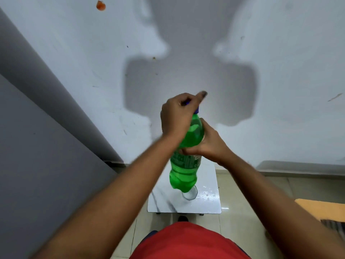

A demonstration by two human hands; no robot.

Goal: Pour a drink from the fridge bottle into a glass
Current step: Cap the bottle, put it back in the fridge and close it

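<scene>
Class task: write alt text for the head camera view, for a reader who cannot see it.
A person holds a green plastic bottle upright; the left hand grips its blue cap, the right hand its body. Below it an empty glass stands on a small white marble-patterned table.

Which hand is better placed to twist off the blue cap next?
The left hand: it is already closed over the blue cap, while the right hand grips the body of the green plastic bottle, steadying it.
</scene>
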